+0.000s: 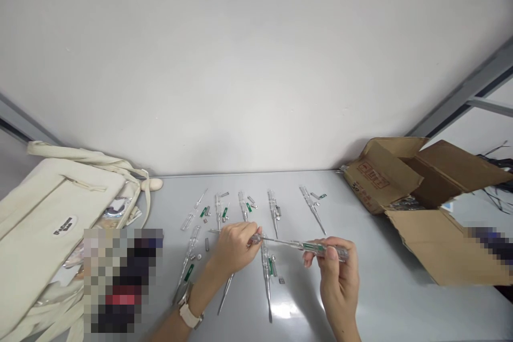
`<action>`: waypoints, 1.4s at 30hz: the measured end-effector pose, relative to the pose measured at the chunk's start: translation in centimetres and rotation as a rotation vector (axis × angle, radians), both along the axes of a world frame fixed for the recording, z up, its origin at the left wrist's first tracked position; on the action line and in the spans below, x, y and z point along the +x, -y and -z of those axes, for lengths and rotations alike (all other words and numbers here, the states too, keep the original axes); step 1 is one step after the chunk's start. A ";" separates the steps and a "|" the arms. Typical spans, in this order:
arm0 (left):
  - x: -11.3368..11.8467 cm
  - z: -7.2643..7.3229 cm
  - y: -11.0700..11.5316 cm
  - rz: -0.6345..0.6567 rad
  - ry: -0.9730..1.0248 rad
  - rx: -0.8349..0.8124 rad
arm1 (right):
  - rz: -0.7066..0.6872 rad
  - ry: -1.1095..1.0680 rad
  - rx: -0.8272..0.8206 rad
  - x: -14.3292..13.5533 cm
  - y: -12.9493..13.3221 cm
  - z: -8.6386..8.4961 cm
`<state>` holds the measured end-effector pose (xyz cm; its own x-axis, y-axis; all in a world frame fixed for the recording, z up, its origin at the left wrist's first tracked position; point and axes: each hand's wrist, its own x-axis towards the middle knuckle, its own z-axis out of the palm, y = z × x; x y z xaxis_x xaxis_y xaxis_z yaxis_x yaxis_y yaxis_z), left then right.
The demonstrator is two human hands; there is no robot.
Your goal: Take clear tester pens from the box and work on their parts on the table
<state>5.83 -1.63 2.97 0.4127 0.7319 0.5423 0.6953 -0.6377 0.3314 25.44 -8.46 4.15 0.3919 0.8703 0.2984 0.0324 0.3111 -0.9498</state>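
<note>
Gripping clear tester screwdriver (316, 247) above desk (385, 299) centre: right hand (334, 272) clenched on handle, left hand (234, 248) pinching shaft. Risk: small loose parts (208, 212) near back edge scattering if knocked.

A grey table (372, 299) carries clear tester screwdrivers (274, 208), a cream bag (44, 224) and a cardboard box (433, 208)

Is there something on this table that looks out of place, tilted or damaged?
Nothing looks damaged or spilled. The cardboard box at the right lies tipped on its side, flaps splayed open. Clear-handled tester screwdrivers lie taken apart in rows with small loose parts beside them. The left hand and right hand hold one screwdriver between them.
</note>
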 end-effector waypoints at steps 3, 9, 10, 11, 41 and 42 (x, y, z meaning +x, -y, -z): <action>0.0 -0.1 0.0 -0.002 0.004 0.004 | 0.003 -0.004 -0.005 0.0 0.1 0.0; 0.0 0.0 0.1 0.002 -0.010 -0.003 | -0.012 0.016 -0.022 0.1 0.2 0.0; -0.1 0.1 0.0 0.008 -0.013 -0.010 | -0.020 0.020 -0.013 0.2 0.2 0.0; -0.1 0.1 0.0 0.015 -0.012 -0.011 | -0.028 0.024 -0.001 0.2 0.2 0.0; -0.3 0.5 -0.1 -0.018 -0.208 0.288 | -0.936 0.327 -0.654 4.9 -3.9 -6.2; -0.3 0.4 -0.1 -0.023 -0.225 0.291 | -0.969 0.284 -0.694 4.7 -4.1 -6.2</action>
